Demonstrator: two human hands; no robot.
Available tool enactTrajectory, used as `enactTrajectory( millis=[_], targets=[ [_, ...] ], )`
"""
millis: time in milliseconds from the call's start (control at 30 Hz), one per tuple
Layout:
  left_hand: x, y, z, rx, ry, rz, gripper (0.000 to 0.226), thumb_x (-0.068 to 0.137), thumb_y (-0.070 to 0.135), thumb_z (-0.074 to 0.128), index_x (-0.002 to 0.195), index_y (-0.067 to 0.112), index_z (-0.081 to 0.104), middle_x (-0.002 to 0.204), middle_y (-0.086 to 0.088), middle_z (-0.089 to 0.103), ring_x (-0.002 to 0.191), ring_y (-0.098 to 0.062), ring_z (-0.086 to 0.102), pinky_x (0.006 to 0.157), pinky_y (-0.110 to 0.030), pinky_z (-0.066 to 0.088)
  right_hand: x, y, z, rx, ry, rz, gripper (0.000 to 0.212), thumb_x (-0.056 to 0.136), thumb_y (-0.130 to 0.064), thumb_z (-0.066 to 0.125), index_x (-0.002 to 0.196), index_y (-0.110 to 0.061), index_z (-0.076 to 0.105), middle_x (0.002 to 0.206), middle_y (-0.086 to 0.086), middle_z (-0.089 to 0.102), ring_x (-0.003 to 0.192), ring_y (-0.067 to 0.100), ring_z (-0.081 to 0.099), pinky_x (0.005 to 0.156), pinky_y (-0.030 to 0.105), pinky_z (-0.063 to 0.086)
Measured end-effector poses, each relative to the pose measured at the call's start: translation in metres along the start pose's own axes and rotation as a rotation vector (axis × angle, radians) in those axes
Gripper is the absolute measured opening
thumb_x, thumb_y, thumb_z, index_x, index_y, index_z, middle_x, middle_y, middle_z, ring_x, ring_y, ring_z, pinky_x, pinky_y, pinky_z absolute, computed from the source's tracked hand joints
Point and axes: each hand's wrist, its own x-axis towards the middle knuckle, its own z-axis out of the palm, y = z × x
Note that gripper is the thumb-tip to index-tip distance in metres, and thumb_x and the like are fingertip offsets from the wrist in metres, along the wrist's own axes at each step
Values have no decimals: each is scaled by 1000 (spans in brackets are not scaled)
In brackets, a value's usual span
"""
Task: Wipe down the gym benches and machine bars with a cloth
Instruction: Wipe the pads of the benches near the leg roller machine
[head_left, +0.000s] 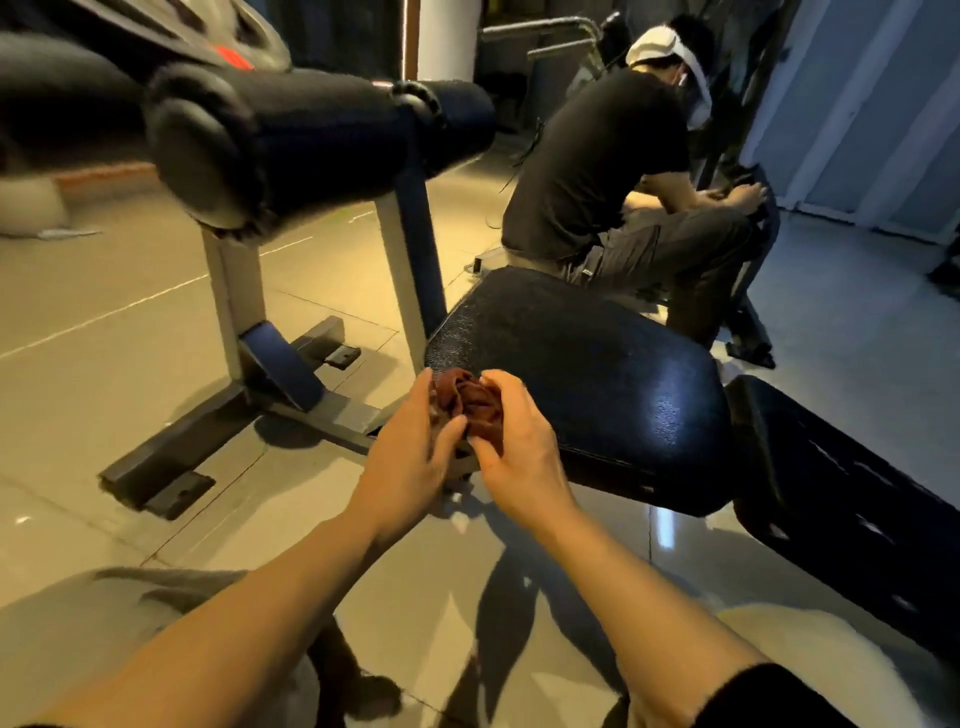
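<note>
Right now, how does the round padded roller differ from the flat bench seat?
The padded roller is a cylinder raised on metal posts; the bench seat is a flat slab lying lower. The roller looks matte, the seat glossy with reflections. The cloth held in both hands is beside the seat, well below the roller. Both are dark padding.

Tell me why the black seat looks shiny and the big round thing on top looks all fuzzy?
In the head view, light glares off the bench seat, making pale shiny patches; the roller pad at the wide-angle edge is blurred and stretched; the floor glows yellowish on one side, bluish on the other; both hands holding the cloth are fairly sharp.
</note>
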Motion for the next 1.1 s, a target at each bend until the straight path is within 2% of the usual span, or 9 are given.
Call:
enactTrajectory(
  millis=[100,167,333,433,533,733,800,933,1100],
  targets=[
    [-2,-9,-10,-252,89,-144,35,98,28,52,130,37,41,123,12,57,114,-6,55,97,-21,45,2,-13,18,13,-67,-91,49,90,2,58,133,-18,46,124,-2,54,105,0,48,85,-1,37],
    [-6,-13,-12,-326,170,-204,35,96,19,56,127,33,48,117,9,60,113,-10,57,99,-29,46,4,-15,27,-3,-146,-117,48,90,0,59,133,-17,46,126,-2,52,106,-1,46,83,-4,34],
    [-8,-26,-9,-189,372,-263,49,87,-1,59,131,21,53,122,1,60,115,-13,53,101,-25,38,25,-8,16,-178,-344,-212,56,81,-26,75,129,-25,47,123,-11,45,109,4,47,89,14,39],
    [-3,-37,-3,-134,383,-283,51,87,-4,58,133,17,52,130,-4,57,122,-17,51,106,-28,34,43,6,-1,-365,-310,-224,48,90,-23,65,135,-20,50,145,-5,40,132,11,39,107,26,36],
    [4,-45,14,-147,432,-344,49,89,0,59,135,17,52,135,-4,55,126,-20,48,108,-27,31,57,26,-9,-523,-375,-155,54,98,-28,55,148,-23,38,157,-5,29,144,12,26,115,29,25],
    [11,-42,67,-264,599,-296,43,92,-4,53,130,15,60,130,1,59,118,-8,51,93,4,27,70,45,-3,-468,-366,-194,54,97,-31,56,148,-23,41,156,-6,33,145,9,25,116,26,20],
    [19,-44,70,-287,688,-306,41,91,-6,54,125,14,63,125,0,62,113,-6,52,96,1,32,72,49,-1,-446,-359,-195,53,96,-31,58,146,-23,43,155,-6,35,143,10,28,117,29,23],
    [52,-52,57,-329,787,-396,40,86,-7,53,117,14,68,118,-3,67,111,-14,58,103,-24,42,74,55,0,-396,-356,-209,53,95,-30,60,145,-23,45,153,-7,37,142,10,30,117,33,27],
    [32,-41,87,-300,794,-268,41,89,3,52,127,13,62,128,5,59,120,-4,50,105,-14,35,69,58,4,-354,-330,-209,53,95,-27,60,145,-20,45,154,-4,37,144,11,29,118,37,28]
  ],
)
